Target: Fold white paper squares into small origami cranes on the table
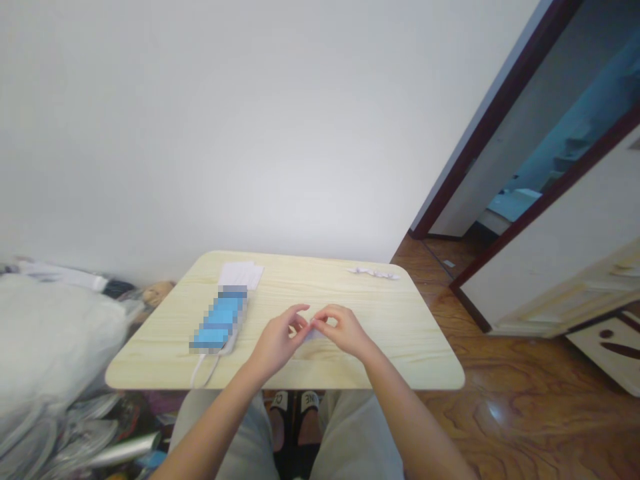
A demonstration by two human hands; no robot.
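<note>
My left hand [279, 340] and my right hand [344, 328] meet over the middle of the table, fingertips nearly touching. Between them is a small piece of white paper [316, 333], partly covered by the fingers. My right thumb and forefinger are pinched together on its upper end. On the left hand the forefinger is lifted, while the thumb and other fingers close at the paper's left side. Several small white folded or twisted paper pieces [374, 273] lie in a row at the table's far right.
A wooden-topped table [400, 347] stands against a white wall. On its left are white paper sheets [241, 273] and a phone [220, 323] with a blurred screen and a white cable [198, 370]. A white bag [55, 340] and clutter sit left; a doorway opens right.
</note>
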